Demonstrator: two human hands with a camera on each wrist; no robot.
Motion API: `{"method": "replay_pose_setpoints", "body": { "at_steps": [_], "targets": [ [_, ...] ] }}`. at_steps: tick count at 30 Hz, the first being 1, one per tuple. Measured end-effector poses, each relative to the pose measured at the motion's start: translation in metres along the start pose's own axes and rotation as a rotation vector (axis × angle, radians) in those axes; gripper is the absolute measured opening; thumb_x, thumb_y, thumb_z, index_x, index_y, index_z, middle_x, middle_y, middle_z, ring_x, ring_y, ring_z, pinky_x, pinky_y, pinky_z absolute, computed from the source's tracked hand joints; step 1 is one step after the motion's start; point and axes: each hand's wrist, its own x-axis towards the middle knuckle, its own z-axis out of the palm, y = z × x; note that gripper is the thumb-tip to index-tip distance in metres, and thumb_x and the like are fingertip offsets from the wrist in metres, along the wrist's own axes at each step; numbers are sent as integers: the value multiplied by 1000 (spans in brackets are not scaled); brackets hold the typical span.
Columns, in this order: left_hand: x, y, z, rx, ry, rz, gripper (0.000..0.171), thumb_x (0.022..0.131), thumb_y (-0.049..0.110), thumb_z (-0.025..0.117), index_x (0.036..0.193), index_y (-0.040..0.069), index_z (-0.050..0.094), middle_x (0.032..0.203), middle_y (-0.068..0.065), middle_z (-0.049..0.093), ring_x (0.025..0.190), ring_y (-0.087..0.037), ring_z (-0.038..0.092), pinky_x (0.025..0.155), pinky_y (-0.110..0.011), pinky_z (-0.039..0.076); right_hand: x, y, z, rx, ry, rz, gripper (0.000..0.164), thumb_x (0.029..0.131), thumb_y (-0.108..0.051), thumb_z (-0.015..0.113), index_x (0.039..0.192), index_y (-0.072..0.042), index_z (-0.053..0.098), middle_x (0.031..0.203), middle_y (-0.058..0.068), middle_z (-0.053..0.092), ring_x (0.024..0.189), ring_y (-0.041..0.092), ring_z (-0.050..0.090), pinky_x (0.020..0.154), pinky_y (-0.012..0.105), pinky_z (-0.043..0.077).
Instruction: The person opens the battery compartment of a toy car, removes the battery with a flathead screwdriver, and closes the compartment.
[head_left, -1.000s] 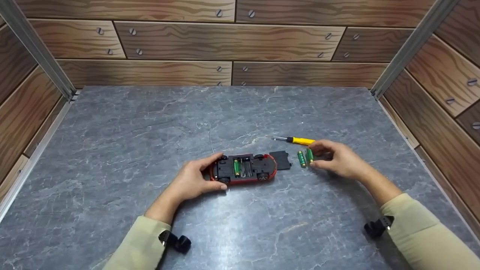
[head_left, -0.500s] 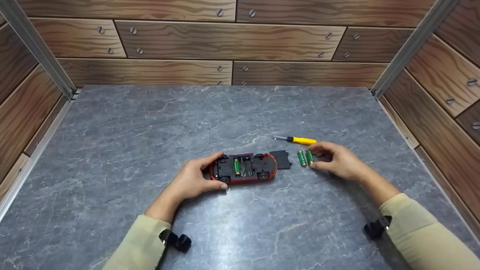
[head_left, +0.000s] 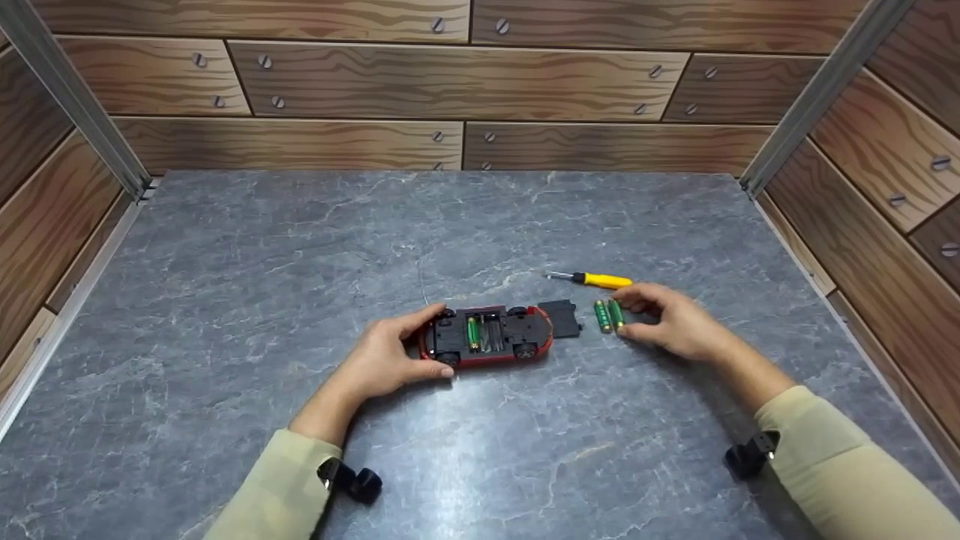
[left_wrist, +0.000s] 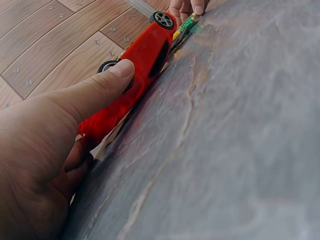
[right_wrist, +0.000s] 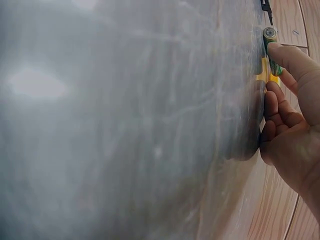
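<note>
A red toy car (head_left: 531, 330) lies upside down on the table, its black underside facing up. My left hand (head_left: 379, 356) grips its left end, the thumb along the near side, as the left wrist view shows too. Inside the uncovered battery compartment sits one green battery (head_left: 473, 334); the slots to its right show bare. My right hand (head_left: 675, 322) pinches another green battery (head_left: 616, 314) between thumb and fingers, low at the table. Right beside that one, to its left, lies a further green battery (head_left: 602, 316).
Next to the car's right end lies a black battery cover (head_left: 559, 319). A yellow-handled screwdriver (head_left: 606, 281) is just behind the batteries, its handle end close to my right fingers. Wood-patterned walls (head_left: 457, 82) and metal posts (head_left: 817, 97) border the grey marbled table (head_left: 262, 247).
My right hand has shifted slightly left with its battery, bringing it closer to the neighbouring one. The left hand and the car stay where they were.
</note>
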Motion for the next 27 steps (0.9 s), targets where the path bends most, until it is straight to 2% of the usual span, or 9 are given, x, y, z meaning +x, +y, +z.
{"method": "replay_pose_setpoints", "body": {
  "at_steps": [4, 19, 27],
  "targets": [
    [0, 0, 0, 7, -4, -9, 100, 70, 36, 100, 157, 18, 54, 152, -11, 59, 139, -33, 56, 121, -50, 37, 0, 1, 1, -14, 11, -6, 48, 90, -12, 86, 135, -5, 68, 117, 9, 72, 108, 26, 65, 95, 28, 51],
    [-1, 0, 0, -5, -7, -23, 102, 70, 34, 100, 158, 19, 52, 153, -12, 58, 139, -33, 56, 122, -51, 37, 0, 0, 2, -43, 11, -14, 49, 90, -12, 86, 136, -4, 68, 119, 11, 70, 110, 28, 65, 99, 40, 51],
    [0, -1, 0, -1, -7, -8, 101, 71, 34, 100, 158, 17, 53, 153, -12, 58, 139, -33, 56, 121, -51, 37, 0, 0, 3, -48, 10, -29, 50, 90, -13, 86, 135, -4, 67, 117, 10, 70, 109, 27, 64, 98, 34, 50]
  ]
}}
